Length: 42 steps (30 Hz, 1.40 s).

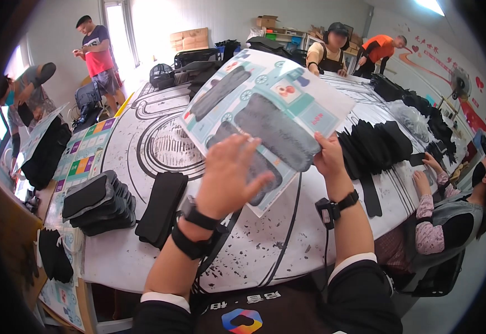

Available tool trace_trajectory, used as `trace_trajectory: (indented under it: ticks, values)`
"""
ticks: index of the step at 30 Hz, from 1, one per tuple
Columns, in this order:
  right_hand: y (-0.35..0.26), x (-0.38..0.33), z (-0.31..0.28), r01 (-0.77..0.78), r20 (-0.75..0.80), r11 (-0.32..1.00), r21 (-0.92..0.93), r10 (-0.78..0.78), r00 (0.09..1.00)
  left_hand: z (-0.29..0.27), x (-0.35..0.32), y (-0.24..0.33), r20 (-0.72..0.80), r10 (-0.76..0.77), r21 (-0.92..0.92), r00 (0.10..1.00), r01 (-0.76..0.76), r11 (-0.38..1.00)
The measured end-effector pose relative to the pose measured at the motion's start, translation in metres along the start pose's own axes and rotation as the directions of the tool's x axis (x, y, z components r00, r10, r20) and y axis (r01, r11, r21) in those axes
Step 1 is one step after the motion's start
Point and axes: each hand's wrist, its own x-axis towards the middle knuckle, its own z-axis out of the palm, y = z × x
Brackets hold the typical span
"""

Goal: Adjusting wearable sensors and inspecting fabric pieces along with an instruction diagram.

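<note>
A white and teal printed board (pixel 332 103) is tilted up in front of me, above the table. Several dark grey fuzzy pads (pixel 276 131) lie on its face, long and narrow-waisted in shape. My right hand (pixel 331 157) is closed on the board's lower right edge, beside the end of the largest pad. Over the lower left part of the board is my left hand (pixel 229 175), fingers apart and slightly blurred. It partly covers two of the pads; whether it touches them I cannot tell. Both wrists wear black bands.
On the white table (pixel 270 250), a black folded stack (pixel 162 209) and a grey-black pad pile (pixel 99 203) stand at left. Black fabric pieces (pixel 374 145) and clear plastic bags (pixel 407 119) lie at right. A seated person (pixel 449 214) works at right; other people stand around the room.
</note>
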Motion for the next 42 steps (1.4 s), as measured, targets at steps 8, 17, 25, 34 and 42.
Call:
trace_trajectory:
  ticks: [8, 17, 25, 34, 42]
  values:
    - [-0.047, 0.002, -0.029, 0.170, -0.124, 0.975, 0.146, -0.152, 0.981, 0.014, 0.012, 0.019, -0.004, 0.046, -0.122, 0.999, -0.046, 0.991]
    - [-0.074, 0.031, -0.063, 0.306, -0.150, 0.943, 0.132, -0.286, 0.946, 0.041, 0.059, 0.014, -0.035, 0.095, -0.168, 0.995, -0.100, 0.981]
    - [-0.053, 0.048, -0.067, 0.295, -0.151, 0.938, 0.184, -0.270, 0.951, 0.092, 0.124, 0.002, -0.280, 0.005, -0.240, 0.960, -0.075, 0.968]
    - [-0.078, 0.112, -0.117, 0.426, -0.334, 0.897, 0.118, -0.368, 0.868, 0.002, 0.067, -0.039, -0.240, 0.226, 0.131, 0.944, -0.199, 0.971]
    - [-0.108, 0.147, -0.164, 0.489, -0.414, 0.865, 0.108, -0.409, 0.814, -0.013, -0.115, -0.046, 0.533, 0.134, -0.141, 0.835, -0.068, 0.988]
